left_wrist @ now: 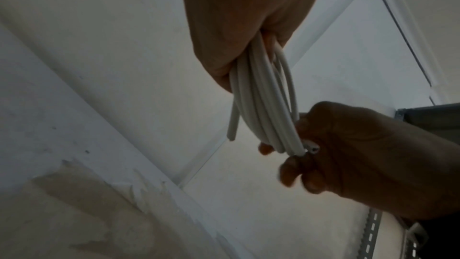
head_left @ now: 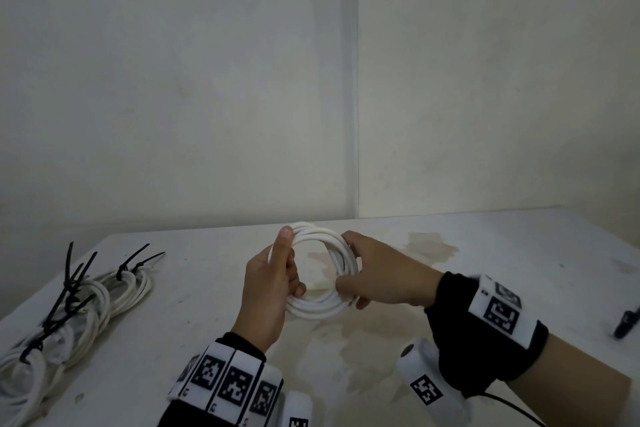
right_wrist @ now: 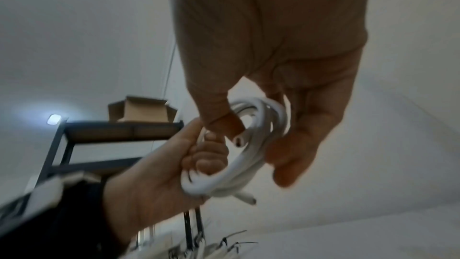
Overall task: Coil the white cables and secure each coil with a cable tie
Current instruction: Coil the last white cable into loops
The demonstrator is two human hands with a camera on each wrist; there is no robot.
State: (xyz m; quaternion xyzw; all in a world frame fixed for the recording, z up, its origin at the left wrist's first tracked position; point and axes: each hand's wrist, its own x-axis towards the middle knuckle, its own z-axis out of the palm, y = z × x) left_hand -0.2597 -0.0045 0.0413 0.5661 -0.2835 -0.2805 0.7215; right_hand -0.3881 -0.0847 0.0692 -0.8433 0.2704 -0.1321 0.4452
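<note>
Head view: both hands hold the coil [head_left: 320, 274] above the tabletop [head_left: 485, 253], left hand [head_left: 273, 291] and right hand [head_left: 381, 274] each with a grip curled round opposite sides. Coiling looks finished; next, one hand must free itself to fetch a tie, while tied coils [head_left: 86, 298] lie at left.

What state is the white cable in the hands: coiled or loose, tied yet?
Coiled, not tied. The white cable forms a round multi-loop coil held between the left hand and right hand; no tie shows on it, and both cut ends hang free.
</note>
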